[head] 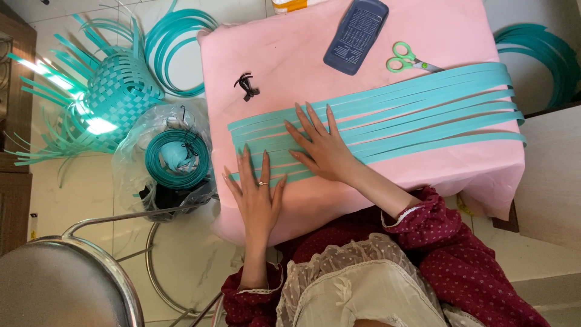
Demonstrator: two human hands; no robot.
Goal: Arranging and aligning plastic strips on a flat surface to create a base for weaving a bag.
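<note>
Teal strips [387,115] lie side by side across a pink-covered table [448,36]. Right hand [324,148] rests flat on the strips, fingers spread open; left hand [259,197], ringed, lies flat with open fingers at the strips' near ends. Scissors [407,58] and a dark case [356,35] sit beyond; a half-woven basket [115,91] stands on the floor

The person wears a dark maroon garment dotted with small pale spots, its long sleeves gathered at the cuffs with a narrow white trim. Over the lap lies a cream, lacy layer, perhaps an apron or overskirt, though the view cuts it off. The left hand [259,194] carries a ring with a small stone; both it and the right hand [324,148] have long, pointed nails.
</note>
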